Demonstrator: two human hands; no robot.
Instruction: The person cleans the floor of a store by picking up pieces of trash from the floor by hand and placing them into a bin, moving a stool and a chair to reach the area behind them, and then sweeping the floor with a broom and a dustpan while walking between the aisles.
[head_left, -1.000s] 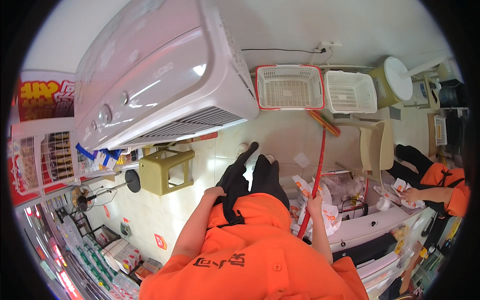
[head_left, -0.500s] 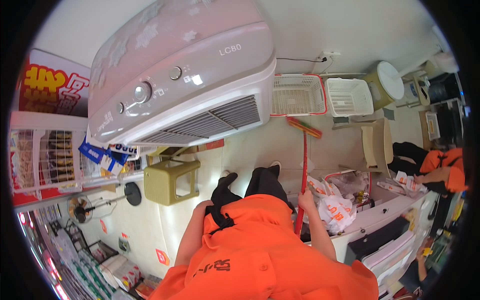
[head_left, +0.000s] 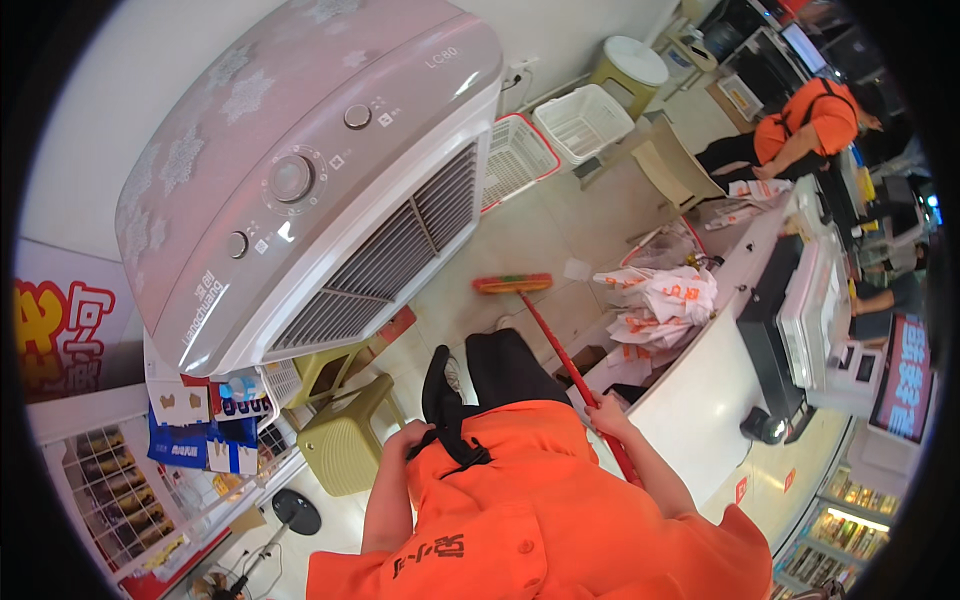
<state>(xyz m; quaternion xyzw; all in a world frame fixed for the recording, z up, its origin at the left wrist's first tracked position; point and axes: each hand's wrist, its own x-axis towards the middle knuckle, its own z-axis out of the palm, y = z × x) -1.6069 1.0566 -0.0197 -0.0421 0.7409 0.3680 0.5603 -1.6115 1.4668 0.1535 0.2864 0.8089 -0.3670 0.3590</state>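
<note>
My right hand (head_left: 607, 416) is closed round the red handle of a broom (head_left: 560, 352). Its wide red and green head (head_left: 512, 283) rests on the tiled floor in front of my feet, next to a pale scrap (head_left: 576, 269). By my left hip, my left hand (head_left: 407, 437) hangs beside a dark knotted strap (head_left: 462, 450) on my orange top. Its fingers are partly hidden, so whether it grips the strap is unclear.
A big grey-pink air cooler (head_left: 300, 190) fills the upper left. Below it stands an olive stool (head_left: 350, 440). White baskets (head_left: 583, 122) line the wall. At right are a beige chair (head_left: 672, 165), plastic bags (head_left: 665, 300), a white counter (head_left: 690, 400) and a co-worker in orange (head_left: 815, 120).
The view has swung to the right, showing more of the counter and co-worker. The broom now slants up to the left, its head nearer the cooler. My right hand still holds the handle.
</note>
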